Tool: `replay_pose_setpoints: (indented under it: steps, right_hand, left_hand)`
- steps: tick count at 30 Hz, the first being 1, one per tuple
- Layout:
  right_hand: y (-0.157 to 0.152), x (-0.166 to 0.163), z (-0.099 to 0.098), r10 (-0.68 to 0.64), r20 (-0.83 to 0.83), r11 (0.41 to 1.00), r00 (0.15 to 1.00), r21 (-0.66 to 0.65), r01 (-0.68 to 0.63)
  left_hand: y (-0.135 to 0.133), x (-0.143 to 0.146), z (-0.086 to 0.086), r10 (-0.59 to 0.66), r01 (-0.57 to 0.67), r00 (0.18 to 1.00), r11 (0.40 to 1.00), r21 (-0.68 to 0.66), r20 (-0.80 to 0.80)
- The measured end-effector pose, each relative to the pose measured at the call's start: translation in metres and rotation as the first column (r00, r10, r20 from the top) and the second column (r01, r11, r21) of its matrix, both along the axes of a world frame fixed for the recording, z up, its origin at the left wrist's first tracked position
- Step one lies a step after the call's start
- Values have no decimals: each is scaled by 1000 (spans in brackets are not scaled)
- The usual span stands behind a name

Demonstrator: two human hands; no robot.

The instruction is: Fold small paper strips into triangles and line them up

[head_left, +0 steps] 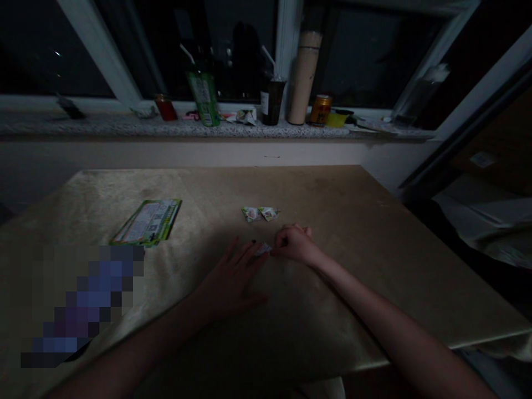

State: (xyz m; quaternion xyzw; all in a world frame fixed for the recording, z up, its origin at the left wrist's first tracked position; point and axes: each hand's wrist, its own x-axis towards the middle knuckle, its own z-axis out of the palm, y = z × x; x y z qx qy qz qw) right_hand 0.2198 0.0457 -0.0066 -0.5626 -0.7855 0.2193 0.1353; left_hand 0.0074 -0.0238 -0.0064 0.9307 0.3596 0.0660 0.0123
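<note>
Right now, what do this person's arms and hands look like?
The left forearm and right forearm are bare, with no sleeves showing. The left hand and right hand have no gloves. I see no watch; it's too dark to check for rings.

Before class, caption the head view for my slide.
Left hand and right hand at a small pale piece, two triangular pieces beyond.

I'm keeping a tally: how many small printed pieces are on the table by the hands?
3: the near piece between the left hand and the right hand; the far-left piece and far-right piece beyond them. The hands may hide more.
</note>
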Motion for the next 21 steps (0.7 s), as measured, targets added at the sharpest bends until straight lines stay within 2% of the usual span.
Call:
replay_pose_setpoints:
  steps: [5,10,13,17,21]
  right_hand:
    - [-2,-3,1,105,-72,993,992,-41,-108]
    - [-2,-3,1,117,-82,992,990,-29,-120]
    - [0,-4,-1,101,-84,992,991,-67,-107]
    - [1,-5,-2,60,-84,994,995,-91,-68]
    - [-1,-6,-1,68,-57,994,996,-86,-72]
  left_hand:
    - [4,-2,3,-14,13,1000,999,-32,-24]
    - [14,-12,10,-76,73,996,994,-78,-38]
    - [23,-24,14,-137,134,990,986,-99,-32]
    - [30,-34,16,-170,167,984,984,-61,-53]
    - [24,-22,14,-136,136,989,991,-3,-57]
